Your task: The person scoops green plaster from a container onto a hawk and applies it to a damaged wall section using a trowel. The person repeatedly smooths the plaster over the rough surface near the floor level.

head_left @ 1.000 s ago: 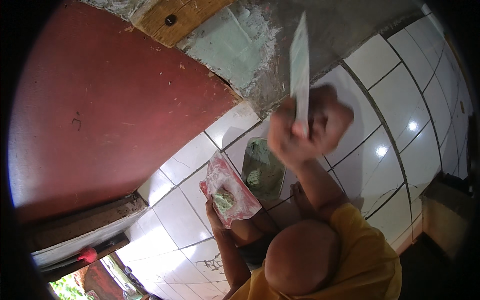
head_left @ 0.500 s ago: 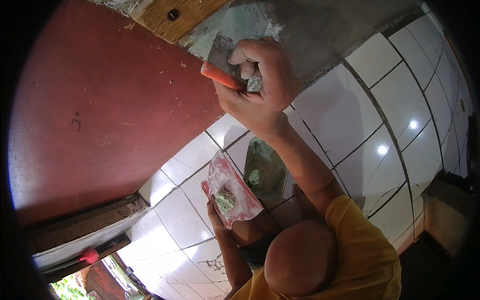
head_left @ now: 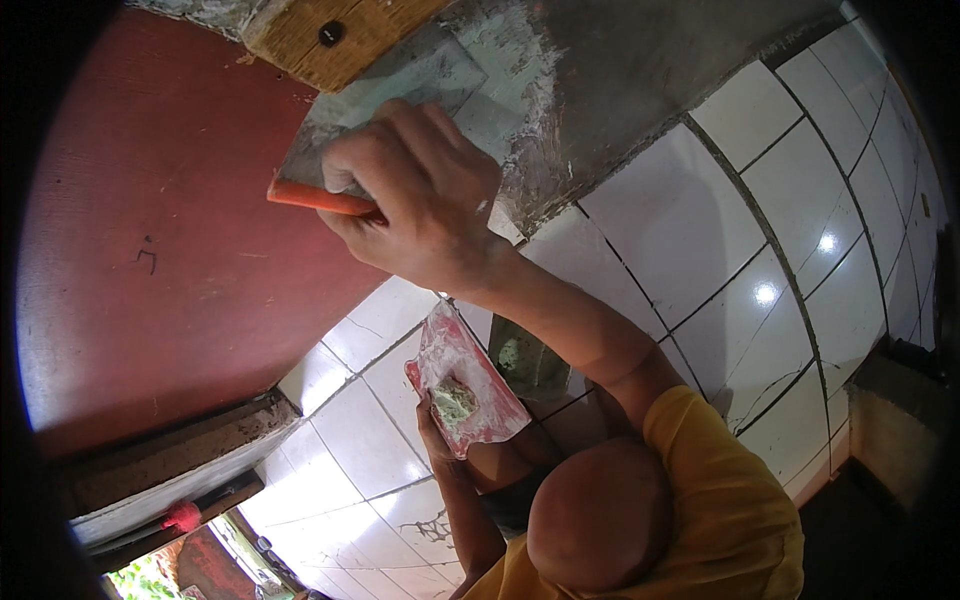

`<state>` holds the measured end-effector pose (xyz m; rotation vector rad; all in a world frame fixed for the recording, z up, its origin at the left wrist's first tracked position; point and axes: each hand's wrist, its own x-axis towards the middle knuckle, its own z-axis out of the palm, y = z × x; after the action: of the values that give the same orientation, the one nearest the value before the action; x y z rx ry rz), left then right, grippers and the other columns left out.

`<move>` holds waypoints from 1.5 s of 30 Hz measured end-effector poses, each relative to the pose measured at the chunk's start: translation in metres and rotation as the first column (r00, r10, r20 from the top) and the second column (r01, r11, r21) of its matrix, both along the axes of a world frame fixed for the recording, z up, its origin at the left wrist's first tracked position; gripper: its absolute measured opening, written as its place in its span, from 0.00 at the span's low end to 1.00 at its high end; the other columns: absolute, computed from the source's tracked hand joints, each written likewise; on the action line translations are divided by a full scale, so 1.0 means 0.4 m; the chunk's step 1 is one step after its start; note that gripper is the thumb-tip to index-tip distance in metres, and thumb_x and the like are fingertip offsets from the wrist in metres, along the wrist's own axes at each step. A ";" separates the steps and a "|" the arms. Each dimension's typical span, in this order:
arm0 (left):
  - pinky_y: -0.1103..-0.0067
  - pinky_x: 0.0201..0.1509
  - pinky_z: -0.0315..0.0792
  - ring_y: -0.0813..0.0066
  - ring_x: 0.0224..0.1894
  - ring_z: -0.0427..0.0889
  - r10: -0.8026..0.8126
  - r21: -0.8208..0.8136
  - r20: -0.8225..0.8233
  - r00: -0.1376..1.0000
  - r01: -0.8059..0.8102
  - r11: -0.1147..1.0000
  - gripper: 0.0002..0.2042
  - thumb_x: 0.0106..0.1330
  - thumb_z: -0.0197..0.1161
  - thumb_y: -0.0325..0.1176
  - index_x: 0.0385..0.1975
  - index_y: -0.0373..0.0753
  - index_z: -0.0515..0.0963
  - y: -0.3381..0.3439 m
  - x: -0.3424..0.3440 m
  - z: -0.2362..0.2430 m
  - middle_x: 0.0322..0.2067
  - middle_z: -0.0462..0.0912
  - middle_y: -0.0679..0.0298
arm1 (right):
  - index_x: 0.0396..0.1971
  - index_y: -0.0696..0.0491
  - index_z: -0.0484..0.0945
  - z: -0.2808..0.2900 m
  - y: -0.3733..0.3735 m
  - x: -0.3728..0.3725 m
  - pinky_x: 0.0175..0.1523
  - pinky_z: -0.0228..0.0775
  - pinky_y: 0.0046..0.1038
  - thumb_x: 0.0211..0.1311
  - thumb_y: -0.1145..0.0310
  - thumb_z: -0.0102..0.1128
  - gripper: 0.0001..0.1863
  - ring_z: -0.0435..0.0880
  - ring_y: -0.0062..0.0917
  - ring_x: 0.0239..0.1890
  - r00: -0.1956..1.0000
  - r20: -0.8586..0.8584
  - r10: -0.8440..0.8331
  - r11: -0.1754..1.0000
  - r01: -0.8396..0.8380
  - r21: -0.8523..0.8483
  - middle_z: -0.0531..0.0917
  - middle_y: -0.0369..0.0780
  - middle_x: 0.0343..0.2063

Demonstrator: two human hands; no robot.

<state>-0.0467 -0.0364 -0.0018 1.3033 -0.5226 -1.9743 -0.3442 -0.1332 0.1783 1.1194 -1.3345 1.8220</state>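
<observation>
My right hand [head_left: 420,195], closed, grips a flat scraper [head_left: 318,197] with an orange handle edge and a broad grey blade. The blade lies against the pale green smeared patch [head_left: 510,70], below a wooden piece [head_left: 345,40]. Lower down, my left hand [head_left: 432,432] is closed on the edge of a red board [head_left: 485,385] coated with whitish residue. A lump of pale green putty [head_left: 453,400] sits on that board. Beside it, partly covered by my right forearm, is a dark tray-like piece [head_left: 545,375] with more green putty on it.
A smooth red panel [head_left: 170,230] fills the left side. Bare grey cement [head_left: 650,70] borders the patch on the right. White tiles [head_left: 680,220] with dark joints, some cracked, lie beyond. A ledge [head_left: 170,450] runs at lower left, near a small red object [head_left: 180,517].
My right hand has moved left and slightly down with the scraper, uncovering more of the green smear on the right. The left hand and its board have hardly moved.
</observation>
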 end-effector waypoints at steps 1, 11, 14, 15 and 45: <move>0.71 0.48 0.73 0.64 0.43 0.78 0.004 0.005 0.001 1.000 -0.004 1.000 0.22 0.62 0.52 0.44 0.50 0.34 0.70 0.000 -0.002 0.002 0.43 0.78 0.58 | 0.19 0.46 0.68 -0.003 -0.004 0.008 0.20 0.60 0.25 0.24 0.75 0.69 0.18 0.69 0.22 0.18 1.000 0.003 0.001 1.000 -0.001 0.000 0.68 0.32 0.18; 0.71 0.48 0.73 0.63 0.44 0.78 0.046 0.012 0.038 0.998 -0.047 0.999 0.23 0.63 0.49 0.44 0.51 0.33 0.69 -0.002 0.016 -0.015 0.43 0.78 0.56 | 0.21 0.46 0.70 -0.096 0.075 0.157 0.22 0.64 0.22 0.34 0.66 0.67 0.13 0.71 0.19 0.22 0.957 -0.134 0.257 0.961 -0.237 0.145 0.70 0.32 0.23; 0.71 0.49 0.73 0.64 0.46 0.77 0.003 -0.009 -0.051 0.999 -0.003 1.000 0.22 0.64 0.49 0.43 0.51 0.34 0.69 0.003 0.035 -0.040 0.45 0.76 0.58 | 0.23 0.49 0.72 -0.083 0.230 0.069 0.27 0.70 0.26 0.34 0.68 0.68 0.14 0.75 0.25 0.28 0.807 -0.060 0.588 0.766 -0.532 0.361 0.73 0.35 0.29; 0.70 0.49 0.72 0.64 0.47 0.76 -0.033 -0.021 -0.092 0.995 0.031 0.999 0.21 0.65 0.48 0.43 0.51 0.34 0.68 0.005 0.045 -0.046 0.46 0.76 0.58 | 0.23 0.49 0.73 -0.076 0.273 0.026 0.27 0.70 0.25 0.33 0.67 0.70 0.15 0.75 0.25 0.28 0.751 -0.024 0.660 0.668 -0.572 0.477 0.73 0.36 0.29; 0.71 0.46 0.74 0.64 0.41 0.80 0.030 0.012 0.022 0.999 -0.031 0.999 0.22 0.63 0.51 0.45 0.48 0.32 0.71 -0.002 -0.011 -0.006 0.41 0.79 0.56 | 0.43 0.59 0.69 -0.049 0.139 -0.231 0.45 0.60 0.18 0.60 0.69 0.56 0.14 0.68 0.15 0.38 0.769 0.303 0.563 0.815 -0.578 -0.047 0.71 0.34 0.34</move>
<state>-0.0513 -0.0373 -0.0042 1.3339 -0.4992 -1.9429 -0.4364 -0.0776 0.1585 1.4294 -1.2929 2.5038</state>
